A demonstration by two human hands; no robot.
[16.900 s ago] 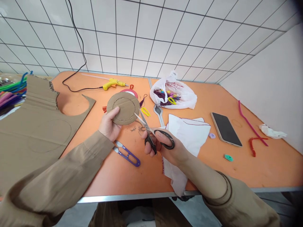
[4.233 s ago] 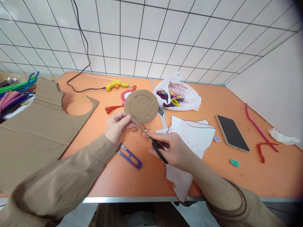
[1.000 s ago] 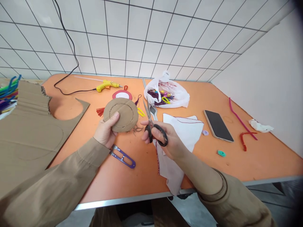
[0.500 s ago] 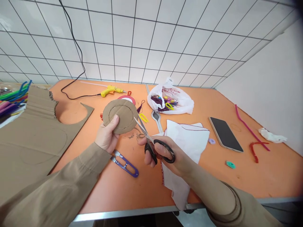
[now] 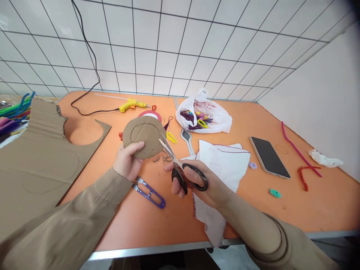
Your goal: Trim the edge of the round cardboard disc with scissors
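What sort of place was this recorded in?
Probably a craft workspace: an orange table against a tiled wall, with a yellow glue gun and a large cut cardboard sheet.

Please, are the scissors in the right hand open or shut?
The scissors are open: their two blades stand apart near the edge of the cardboard disc.

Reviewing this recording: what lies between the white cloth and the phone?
In the head view, a small lilac item lies on the orange tabletop between the white cloth and the phone, touching neither.
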